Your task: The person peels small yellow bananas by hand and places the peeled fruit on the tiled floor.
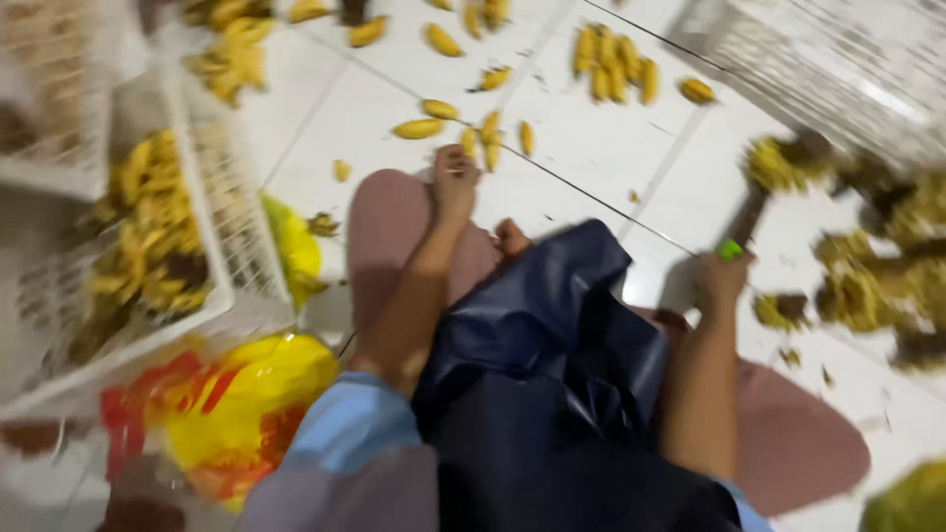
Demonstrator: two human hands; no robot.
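On the tiled floor (591,148), right hand (722,281) grips a knife (746,219); left hand (455,182) closes on a banana (490,150) — best keep that blade well apart from the left fingers.

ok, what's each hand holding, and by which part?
Right hand grips a knife by its handle, blade toward a banana bunch. Left hand reaches to loose bananas; too blurred to tell a hold.

Left hand (455,182) reaches forward, fingers curled; right hand (722,281) keeps a closed grip.

A white crate (202,212) stands well left of the left fingers (455,163). A yellow-red bag (246,394) lies farther down-left, a dark apron (552,365) just below them.
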